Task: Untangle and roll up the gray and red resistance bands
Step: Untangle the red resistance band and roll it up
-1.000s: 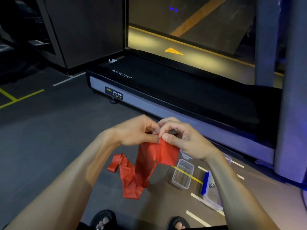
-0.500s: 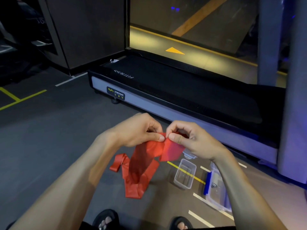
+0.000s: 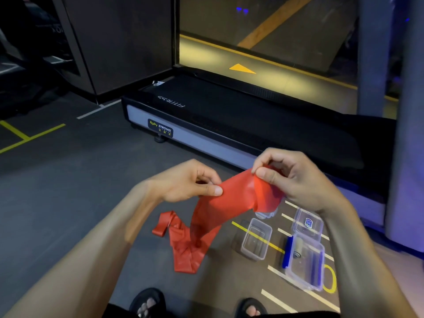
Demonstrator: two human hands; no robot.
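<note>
Both hands pinch a smooth, thin red band point(image 3: 238, 193): left hand point(image 3: 185, 182) at nine o'clock, right hand point(image 3: 296, 180) at three. Clear plastic boxes point(image 3: 255, 238) sit below.

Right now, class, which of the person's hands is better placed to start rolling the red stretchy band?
Probably the right hand: it pinches the red stretchy band at its free end. The left hand grips further along, steadying it.
</note>
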